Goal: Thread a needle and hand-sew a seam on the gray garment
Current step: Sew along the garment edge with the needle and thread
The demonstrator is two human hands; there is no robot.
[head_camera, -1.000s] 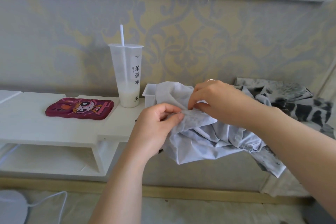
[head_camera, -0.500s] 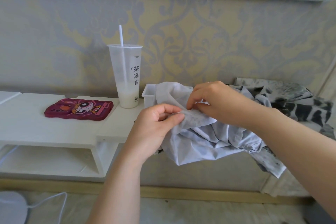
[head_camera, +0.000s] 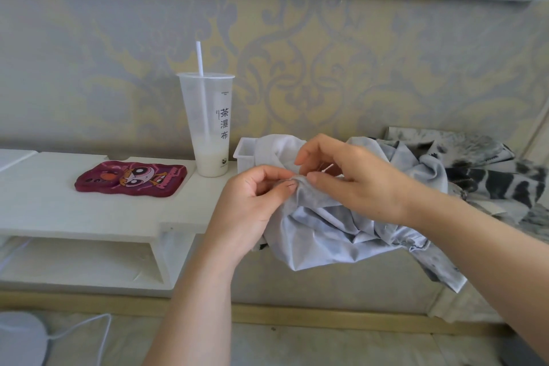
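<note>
Two bare hands meet over the right end of the white shelf, both busy at one small fold of the gray garment. The left hand pinches that fold between thumb and forefinger, its other fingers curled in toward the palm. The right hand comes in from the right with its thumb laid against the same fold and its fingers bent above it. Whether it nips the cloth or something fine, I cannot tell from here.

The garment is bunched up. It spills off the shelf's right end and hangs below the front edge, and its top lies over a small white box by the back edge. Just left of the box, also near the back edge, stands a tall clear cup with a straw and a little milky drink in the bottom. Further left, a dark red phone case with a cartoon face lies flat. To the right, beyond the garment, sits a heap of black-and-white patterned cloth.
</note>
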